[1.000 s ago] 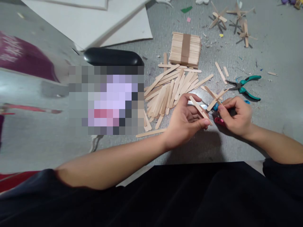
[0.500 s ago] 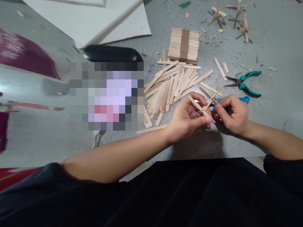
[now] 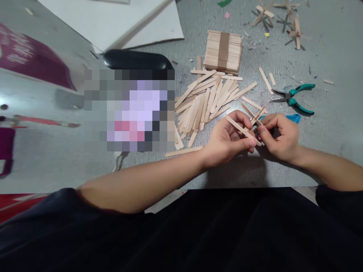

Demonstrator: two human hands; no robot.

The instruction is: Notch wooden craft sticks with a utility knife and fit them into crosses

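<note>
Between my hands is a small structure of crossed wooden craft sticks (image 3: pixel 243 130). My left hand (image 3: pixel 231 138) is closed on it, the thumb pressing the lower end of the long front stick. At its other side my right hand (image 3: pixel 279 134) pinches the end of one of the crossed sticks. Behind and under my right hand lies a blue-handled tool (image 3: pixel 295 118), mostly hidden. A heap of loose craft sticks (image 3: pixel 195 109) spreads just beyond my left hand. Teal-handled pliers (image 3: pixel 292 99) rest beyond my right hand, jaws pointing left.
A banded bundle of craft sticks (image 3: pixel 223 51) lies behind the heap. Several star-shaped stick pieces (image 3: pixel 295 32) stand at the far right. A black rounded case (image 3: pixel 137 59), a white board (image 3: pixel 153 26) and a paintbrush (image 3: pixel 48 121) are on the left, near a blurred-out patch.
The whole view has shifted slightly, so things on the table appear a little higher and to the right. Both hands keep their hold on the sticks; the structure has barely moved.
</note>
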